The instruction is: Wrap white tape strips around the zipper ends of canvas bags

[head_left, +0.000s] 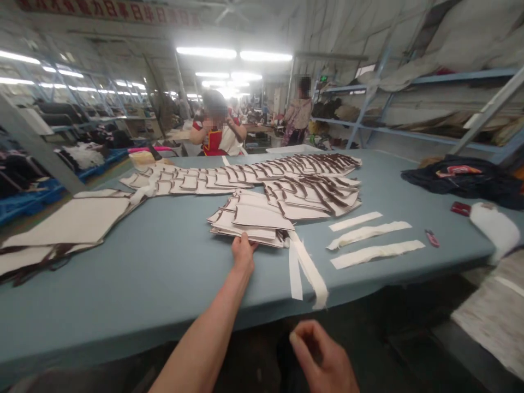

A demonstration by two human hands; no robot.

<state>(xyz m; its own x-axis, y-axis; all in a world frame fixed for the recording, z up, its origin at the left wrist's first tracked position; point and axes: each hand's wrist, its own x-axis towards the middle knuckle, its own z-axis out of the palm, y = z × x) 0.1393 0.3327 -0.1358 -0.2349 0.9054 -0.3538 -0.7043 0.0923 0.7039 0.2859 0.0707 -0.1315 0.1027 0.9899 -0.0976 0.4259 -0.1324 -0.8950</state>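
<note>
My left hand [243, 252] reaches over the table and grips the near edge of a small stack of cream fabric panels [262, 215] with dark brown edging. The thumb lies on top and the fingers go underneath, mostly hidden. A cream fabric strip [309, 267] and a white strip [295, 273] hang from the stack's right corner toward the table edge. My right hand [323, 355] is held low in front of the table, apart from the cloth. Its fingers are curled with thumb and forefinger together, and nothing shows in them.
Overlapping rows of brown-edged panels [229, 177] lie behind the stack on the blue-green table [164, 262]. More panels [69, 221] lie at left. Several loose cream strips [370, 234], a small pink tool [431, 238] and dark clothing [462, 177] lie at right. Two people stand beyond.
</note>
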